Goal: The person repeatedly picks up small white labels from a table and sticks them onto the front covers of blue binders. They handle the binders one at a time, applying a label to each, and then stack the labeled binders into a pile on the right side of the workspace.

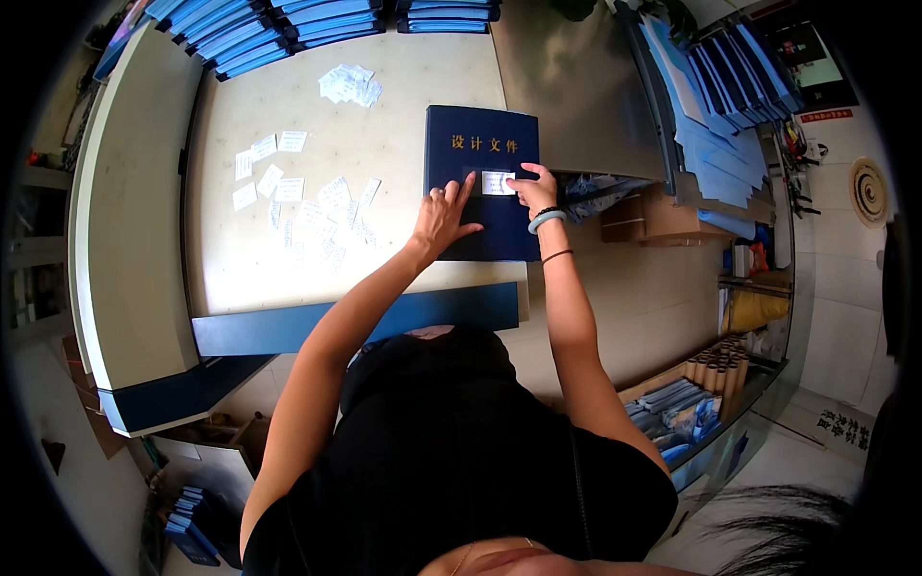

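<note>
A dark blue document binder [482,230] lies on the table near its right edge, with gold characters on its cover. On the cover sits a small white paper label [495,184] bearing printed lines, beside what looks like a clear pocket. My left hand [443,219] rests on the cover's left part, fingers spread, the index fingertip just left of the label. At the label's right end, the thumb of my right hand [536,189] touches it. The right index finger is extended above the thumb, apart from it. A pale bangle and a dark beaded bracelet circle the right wrist.
Loose paper labels [289,189] are scattered left on the pale tabletop [403,144], with a pile of slips [351,85] farther back. Stacked blue binders [328,21] line the far edge. A brown surface [576,93] adjoins at right; cardboard tubes [713,367] stand lower right.
</note>
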